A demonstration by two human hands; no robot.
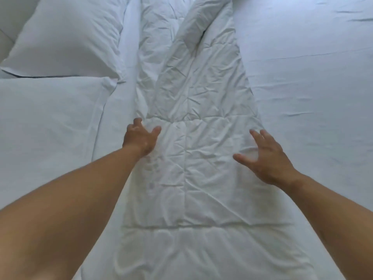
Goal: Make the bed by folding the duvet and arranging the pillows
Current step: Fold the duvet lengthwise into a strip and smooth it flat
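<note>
Both your left hand (141, 136) and right hand (266, 156) hover spread over the duvet (191, 158); grab unevenly and its narrow fold skews.

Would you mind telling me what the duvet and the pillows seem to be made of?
Duvet: white matte woven fabric, probably cotton or microfibre, padded; stitched squares and fine creases show it. Pillows: similar smooth matte cloth over soft filling, judging by their puff.

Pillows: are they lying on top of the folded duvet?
No, the two pillows lie to the left of the duvet, not on it.
</note>
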